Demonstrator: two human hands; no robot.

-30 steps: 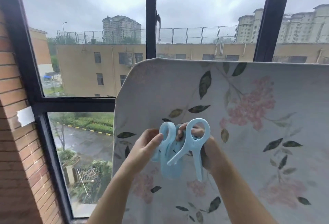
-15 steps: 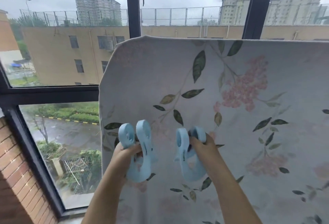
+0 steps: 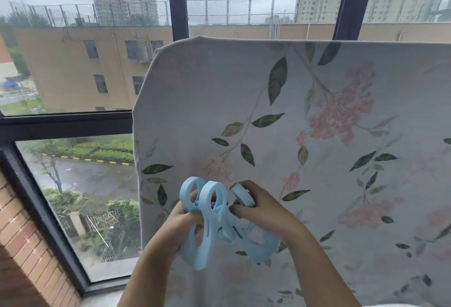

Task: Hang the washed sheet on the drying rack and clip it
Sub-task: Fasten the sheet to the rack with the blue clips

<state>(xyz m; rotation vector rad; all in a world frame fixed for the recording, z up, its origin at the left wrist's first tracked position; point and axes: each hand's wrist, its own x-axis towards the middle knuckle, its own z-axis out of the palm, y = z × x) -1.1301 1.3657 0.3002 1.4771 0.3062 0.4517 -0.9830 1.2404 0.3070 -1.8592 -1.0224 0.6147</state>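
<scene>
Nearly there, judging by how things lie. Closest in, left hand [image 3: 178, 223] with its grip clamped round the waist of a big blue clip [image 3: 210, 228], ring handles pointing up. Just beside it, right hand [image 3: 263, 211] with its grip clamped on a second blue clip [image 3: 244, 198], one handle pinched between thumb and fingers, the rest drooping below the palm. Clips touching or overlapping in the middle; hard to tell whether hooked together. Neither yet on the cloth.

Behind the hands, sheet [image 3: 244, 101] already up: draped over a high straight edge, hanging flat and smooth, top left corner rounded off. Pale grey-blue fabric printed with dark leaves and pink blossom clusters; no obvious creases. Rack itself hidden under the fold. Hanging done, then; clipping left to do, most likely along the top edge. Beyond, dark window frame [image 3: 178, 1] and a wet street [image 3: 92, 179] outside.
</scene>
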